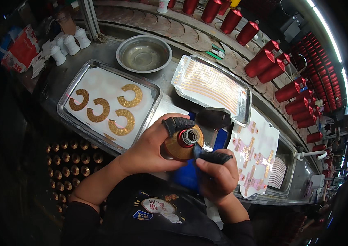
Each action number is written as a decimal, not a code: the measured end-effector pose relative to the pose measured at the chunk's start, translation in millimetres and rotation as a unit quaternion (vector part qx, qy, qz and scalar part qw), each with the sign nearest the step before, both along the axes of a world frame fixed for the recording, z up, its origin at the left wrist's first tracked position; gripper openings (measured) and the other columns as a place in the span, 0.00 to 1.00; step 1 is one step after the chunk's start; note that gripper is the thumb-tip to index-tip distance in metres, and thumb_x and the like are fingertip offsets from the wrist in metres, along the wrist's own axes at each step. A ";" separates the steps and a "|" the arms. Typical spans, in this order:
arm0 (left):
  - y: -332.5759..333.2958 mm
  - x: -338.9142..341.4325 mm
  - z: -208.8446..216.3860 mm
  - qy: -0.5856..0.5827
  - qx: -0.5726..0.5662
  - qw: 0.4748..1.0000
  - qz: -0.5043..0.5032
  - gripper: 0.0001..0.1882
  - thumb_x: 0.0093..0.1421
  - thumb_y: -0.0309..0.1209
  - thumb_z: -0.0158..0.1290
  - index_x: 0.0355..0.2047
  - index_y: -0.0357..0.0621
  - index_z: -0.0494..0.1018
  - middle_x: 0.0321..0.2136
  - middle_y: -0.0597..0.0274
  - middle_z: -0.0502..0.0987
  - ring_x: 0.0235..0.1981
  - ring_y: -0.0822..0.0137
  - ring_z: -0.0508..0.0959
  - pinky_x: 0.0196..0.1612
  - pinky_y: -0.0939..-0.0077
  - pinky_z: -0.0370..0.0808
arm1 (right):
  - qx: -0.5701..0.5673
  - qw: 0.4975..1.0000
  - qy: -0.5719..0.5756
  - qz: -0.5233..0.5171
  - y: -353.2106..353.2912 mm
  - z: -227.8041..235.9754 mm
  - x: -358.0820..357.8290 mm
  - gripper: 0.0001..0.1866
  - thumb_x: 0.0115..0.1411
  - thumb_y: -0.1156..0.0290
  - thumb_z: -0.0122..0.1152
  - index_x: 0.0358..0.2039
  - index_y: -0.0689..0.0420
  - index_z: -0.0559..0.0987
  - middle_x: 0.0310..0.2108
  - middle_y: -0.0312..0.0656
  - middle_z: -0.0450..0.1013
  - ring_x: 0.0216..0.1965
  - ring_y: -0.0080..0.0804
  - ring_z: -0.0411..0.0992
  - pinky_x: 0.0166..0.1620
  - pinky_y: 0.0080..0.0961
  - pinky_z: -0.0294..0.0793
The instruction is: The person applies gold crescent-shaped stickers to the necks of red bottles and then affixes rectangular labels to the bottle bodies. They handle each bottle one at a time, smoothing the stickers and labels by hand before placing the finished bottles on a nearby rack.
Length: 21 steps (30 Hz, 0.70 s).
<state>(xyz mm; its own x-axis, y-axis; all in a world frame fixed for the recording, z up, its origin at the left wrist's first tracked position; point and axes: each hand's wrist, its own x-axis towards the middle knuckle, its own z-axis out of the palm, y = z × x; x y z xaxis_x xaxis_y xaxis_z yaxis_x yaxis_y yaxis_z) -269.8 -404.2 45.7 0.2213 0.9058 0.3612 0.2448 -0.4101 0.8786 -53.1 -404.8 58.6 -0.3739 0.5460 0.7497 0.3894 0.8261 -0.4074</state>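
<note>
My left hand [151, 145] is wrapped round a metallic bottle [178, 151] with a gold shoulder and a red neck. Its threaded mouth is uncapped and tips up toward me. In my right hand [219, 178] a small dark blue blade-like scraper is pinched, its edge [197, 150] pressed against the bottle's gold shoulder. Black covers sit on a finger of each hand. Just beyond the bottle stands a dark block-shaped piece [213, 118]. Gold C-shaped decals [122, 122] lie on a white sheet in the metal tray [68, 91] to the left.
A metal basin [143, 69] of liquid stands behind the left tray. Another tray [246, 117] holds strip decals; right of it lies a sheet of cross-shaped decals [260, 153], near a sink tap [311, 155]. Red bottles [260, 62] line a conveyor [153, 26]. Gold-topped pieces [66, 157] fill the lower left.
</note>
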 end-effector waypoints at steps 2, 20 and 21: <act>-4.6 12.1 -4.1 -0.008 0.026 0.997 0.070 0.39 0.42 0.28 0.71 0.57 0.41 0.68 0.56 0.51 0.70 0.58 0.50 0.72 0.60 0.62 0.71 | 0.026 0.997 -0.045 0.047 -8.3 5.2 -3.9 0.16 0.41 0.79 0.71 0.34 0.54 0.85 0.31 0.41 0.77 0.30 0.41 0.73 0.33 0.33 0.73; 0.9 6.3 -13.4 -0.025 0.068 0.997 0.036 0.39 0.43 0.29 0.69 0.58 0.40 0.67 0.55 0.47 0.70 0.58 0.47 0.72 0.61 0.60 0.69 | -0.006 0.998 0.009 0.064 12.5 16.6 -12.7 0.15 0.41 0.82 0.73 0.32 0.55 0.84 0.27 0.41 0.76 0.31 0.40 0.74 0.34 0.30 0.74; 0.3 8.4 -14.8 -0.035 0.066 0.996 0.041 0.39 0.43 0.30 0.69 0.57 0.40 0.68 0.55 0.47 0.70 0.58 0.47 0.72 0.61 0.59 0.69 | -0.011 0.999 0.003 0.052 11.8 18.4 -14.5 0.15 0.41 0.82 0.72 0.32 0.55 0.84 0.27 0.41 0.76 0.31 0.40 0.74 0.34 0.30 0.74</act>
